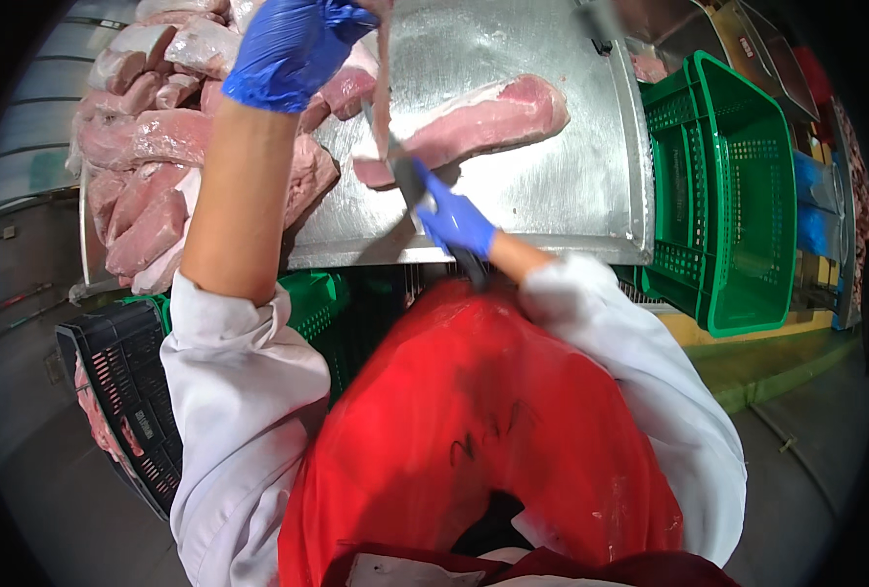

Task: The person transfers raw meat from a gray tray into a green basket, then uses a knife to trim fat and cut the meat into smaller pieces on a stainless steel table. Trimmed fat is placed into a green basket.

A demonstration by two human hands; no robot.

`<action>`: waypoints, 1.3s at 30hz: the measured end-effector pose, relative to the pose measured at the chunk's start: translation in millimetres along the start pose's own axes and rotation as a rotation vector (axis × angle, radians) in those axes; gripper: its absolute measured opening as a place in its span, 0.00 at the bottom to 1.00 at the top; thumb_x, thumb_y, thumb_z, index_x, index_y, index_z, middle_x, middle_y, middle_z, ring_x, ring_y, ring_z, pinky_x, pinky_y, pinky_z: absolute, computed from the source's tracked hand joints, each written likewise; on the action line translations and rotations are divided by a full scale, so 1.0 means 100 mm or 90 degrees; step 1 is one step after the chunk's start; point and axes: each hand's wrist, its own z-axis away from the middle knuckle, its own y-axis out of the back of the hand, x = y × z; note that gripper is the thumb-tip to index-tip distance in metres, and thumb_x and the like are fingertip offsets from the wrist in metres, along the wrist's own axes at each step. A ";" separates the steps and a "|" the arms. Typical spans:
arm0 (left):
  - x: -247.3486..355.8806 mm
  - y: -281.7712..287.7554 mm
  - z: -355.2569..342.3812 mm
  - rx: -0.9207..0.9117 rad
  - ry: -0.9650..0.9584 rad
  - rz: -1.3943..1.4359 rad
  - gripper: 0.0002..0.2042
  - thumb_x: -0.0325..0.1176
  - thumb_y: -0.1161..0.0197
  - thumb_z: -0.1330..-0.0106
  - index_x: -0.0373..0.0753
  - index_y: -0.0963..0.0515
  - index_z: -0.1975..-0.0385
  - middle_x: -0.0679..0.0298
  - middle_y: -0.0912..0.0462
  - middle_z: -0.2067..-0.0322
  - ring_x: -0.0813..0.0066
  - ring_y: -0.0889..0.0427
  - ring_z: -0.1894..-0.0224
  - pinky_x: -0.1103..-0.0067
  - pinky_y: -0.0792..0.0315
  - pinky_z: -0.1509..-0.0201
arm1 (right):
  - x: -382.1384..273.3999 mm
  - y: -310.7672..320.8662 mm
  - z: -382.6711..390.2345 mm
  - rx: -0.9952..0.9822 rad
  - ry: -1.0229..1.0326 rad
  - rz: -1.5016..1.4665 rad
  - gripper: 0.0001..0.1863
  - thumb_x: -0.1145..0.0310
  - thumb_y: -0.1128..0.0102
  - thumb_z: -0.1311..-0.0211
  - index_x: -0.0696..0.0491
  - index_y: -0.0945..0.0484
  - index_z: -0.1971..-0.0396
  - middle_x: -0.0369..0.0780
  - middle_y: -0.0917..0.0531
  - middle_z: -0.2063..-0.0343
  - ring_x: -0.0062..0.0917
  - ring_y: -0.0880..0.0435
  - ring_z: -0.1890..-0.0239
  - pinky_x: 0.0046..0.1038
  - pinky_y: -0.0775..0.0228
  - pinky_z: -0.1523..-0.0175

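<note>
My left hand (302, 44), in a blue glove, is raised over the table and closed on a thin pale strip of meat (383, 93) that hangs from its fingers. My right hand (462, 220), also gloved in blue, grips a knife (410, 182) near the table's front edge. The knife points up and left, its blade beside the strip's lower end and partly blurred. A long pink piece of meat with a white fat edge (493, 122) lies on the metal table (571, 186). Its left end reaches under the knife and strip.
Several cuts of meat (165, 137) are heaped on the table's left side. A green crate (738, 196) stands off the right edge. Below on the left are a black crate (131, 391) with meat and another green crate (312, 303). Metal containers (669, 34) sit at the far right.
</note>
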 end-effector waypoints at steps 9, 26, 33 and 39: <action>-0.90 -2.52 -0.12 -0.376 -0.051 -0.151 0.15 0.35 0.38 0.33 0.34 0.26 0.51 0.55 0.20 0.58 0.70 0.20 0.57 0.78 0.25 0.52 | -0.87 0.27 0.01 -0.075 -0.002 0.205 0.29 0.61 0.45 0.28 0.54 0.37 0.32 0.42 0.20 0.51 0.27 0.19 0.53 0.35 0.25 0.46; -2.51 1.36 0.89 0.008 0.037 -1.114 0.28 0.52 0.39 0.39 0.40 0.26 0.45 0.49 0.26 0.50 0.47 0.29 0.46 0.55 0.35 0.42 | 0.63 2.57 -0.79 0.352 0.002 0.429 0.44 0.67 0.44 0.40 0.27 0.51 0.25 0.55 0.14 0.63 0.40 0.11 0.69 0.36 0.19 0.65; -2.83 1.17 1.18 0.075 -0.123 -0.956 0.20 0.39 0.39 0.39 0.41 0.24 0.47 0.52 0.27 0.50 0.51 0.30 0.46 0.59 0.37 0.42 | 0.14 2.28 -0.95 0.257 -0.064 0.600 0.40 0.62 0.48 0.35 0.41 0.52 0.24 0.57 0.20 0.48 0.53 0.17 0.51 0.45 0.28 0.41; -2.85 1.25 1.12 0.165 -0.195 -0.884 0.11 0.30 0.43 0.41 0.38 0.25 0.59 0.51 0.25 0.58 0.50 0.27 0.53 0.59 0.35 0.48 | -0.32 1.86 -0.03 0.094 -0.270 0.438 0.42 0.68 0.49 0.36 0.43 0.55 0.24 0.58 0.15 0.61 0.49 0.13 0.59 0.38 0.22 0.52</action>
